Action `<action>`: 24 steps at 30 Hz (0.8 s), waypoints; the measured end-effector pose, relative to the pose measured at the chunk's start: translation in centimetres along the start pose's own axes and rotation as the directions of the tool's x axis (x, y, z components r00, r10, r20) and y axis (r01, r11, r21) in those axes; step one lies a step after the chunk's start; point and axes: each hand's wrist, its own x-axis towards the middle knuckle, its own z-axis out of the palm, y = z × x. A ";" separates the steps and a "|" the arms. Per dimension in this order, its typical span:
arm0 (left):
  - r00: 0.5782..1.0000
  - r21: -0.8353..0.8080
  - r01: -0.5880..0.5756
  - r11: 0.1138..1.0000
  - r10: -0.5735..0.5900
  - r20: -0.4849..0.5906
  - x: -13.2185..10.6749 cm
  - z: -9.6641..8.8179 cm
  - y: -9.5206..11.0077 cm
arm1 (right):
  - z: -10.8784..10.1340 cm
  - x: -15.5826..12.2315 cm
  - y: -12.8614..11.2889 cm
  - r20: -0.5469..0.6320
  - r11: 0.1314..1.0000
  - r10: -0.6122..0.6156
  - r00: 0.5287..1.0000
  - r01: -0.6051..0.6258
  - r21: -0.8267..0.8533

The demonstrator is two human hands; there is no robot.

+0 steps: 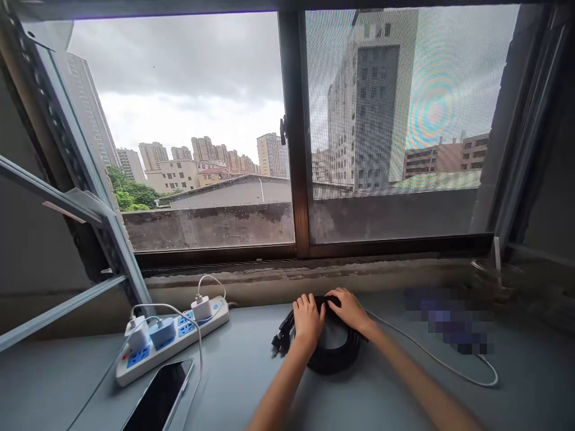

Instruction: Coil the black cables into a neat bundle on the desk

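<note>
A coiled black cable (pixel 335 362) lies on the grey tabletop (pixel 251 371), its loops forming a ring. My left hand (pixel 308 317) is closed over the upper left side of the coil, near the cable's plug ends (pixel 281 341). On the upper right side, my right hand (pixel 349 308) grips the same coil with its fingers curled over the top. The two hands are close together at the far edge of the ring. The undersides of the fingers are hidden by the cable.
At the left stands a white power strip (pixel 173 346) with several chargers plugged in. A phone (pixel 159 395) lies before it. A white cord (pixel 431 353) runs right to a blurred-out object (pixel 449 320). Metal shelf posts (pixel 90 149) rise at left; a window (pixel 300 179) is behind.
</note>
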 end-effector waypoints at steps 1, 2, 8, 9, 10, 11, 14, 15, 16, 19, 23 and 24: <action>1.000 0.000 -0.001 1.000 0.001 -0.003 0.0 0.1 0.0 | 0.1 0.1 0.0 -0.001 1.000 0.002 1.000 -0.002 0.003; 1.000 0.000 -0.002 1.000 0.002 -0.005 0.1 0.1 0.0 | 0.2 0.1 0.1 -0.002 1.000 0.003 1.000 -0.003 0.007; 1.000 0.023 -0.013 1.000 0.013 -0.001 0.3 0.2 -0.1 | 0.4 0.5 0.2 -0.014 0.999 0.015 1.000 -0.014 0.052; 1.000 0.029 -0.016 0.999 0.016 0.002 0.4 0.2 -0.1 | 0.4 0.5 0.2 -0.015 0.998 0.018 1.000 -0.017 0.060; 1.000 0.035 -0.018 0.999 0.018 0.007 0.5 0.3 0.0 | 0.3 0.6 0.2 -0.015 0.998 0.021 1.000 -0.020 0.067; 1.000 0.041 -0.019 0.999 0.018 0.012 0.6 0.3 0.0 | 0.3 0.6 0.2 -0.013 0.997 0.026 1.000 -0.025 0.073; 1.000 0.056 -0.015 0.998 0.014 0.023 0.9 0.5 0.1 | 0.0 0.7 0.1 -0.006 0.996 0.038 0.999 -0.038 0.079; 1.000 0.060 -0.014 0.998 0.013 0.023 1.1 0.6 0.1 | -0.1 0.8 0.0 -0.004 0.996 0.040 0.999 -0.040 0.078; 1.000 0.063 -0.015 0.998 0.013 0.022 1.2 0.7 0.1 | -0.1 0.8 -0.1 -0.003 0.996 0.041 0.999 -0.041 0.077; 1.000 0.075 -0.018 0.997 0.017 0.013 1.4 0.9 -0.1 | -0.2 1.0 -0.3 -0.001 0.997 0.043 0.999 -0.043 0.069; 1.000 0.098 -0.018 0.995 0.017 0.008 1.5 1.1 -0.2 | -0.2 1.2 -0.5 0.002 0.997 0.045 0.999 -0.045 0.066; 1.000 0.103 -0.017 0.995 0.017 0.010 1.6 1.1 -0.2 | -0.3 1.2 -0.5 0.004 0.997 0.045 0.999 -0.045 0.066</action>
